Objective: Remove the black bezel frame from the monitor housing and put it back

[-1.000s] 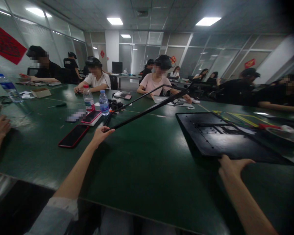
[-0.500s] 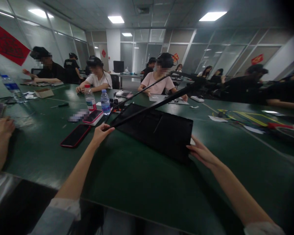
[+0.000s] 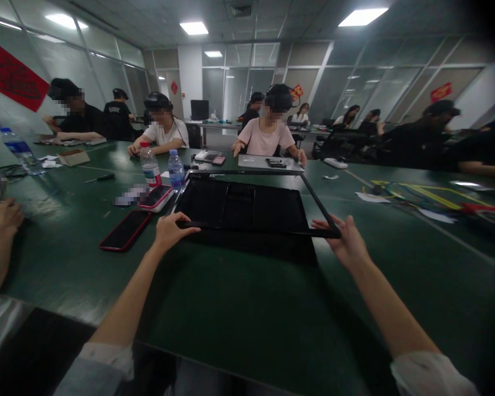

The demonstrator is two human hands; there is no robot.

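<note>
A thin black rectangular frame, like a screen bezel, is held between my two hands. My left hand pinches its near left corner, thumb along the near bar. At the near right corner, my right hand grips the frame with fingers round it. Below and behind the frame lies a black panel, which looks like a monitor's back cover, with a recessed middle section. The frame is raised above the panel, apart from it at the near side; whether they touch at the far left is unclear.
Left of my left hand lie a red-edged phone and another phone in a pink case. Two water bottles stand behind them. Yellow cables lie at the right. Across the green table, a co-worker handles a grey panel.
The frame's right side has come down from a steep tilt to nearly level over the panel. My right hand has moved from the panel's right edge to the frame's near right corner.
</note>
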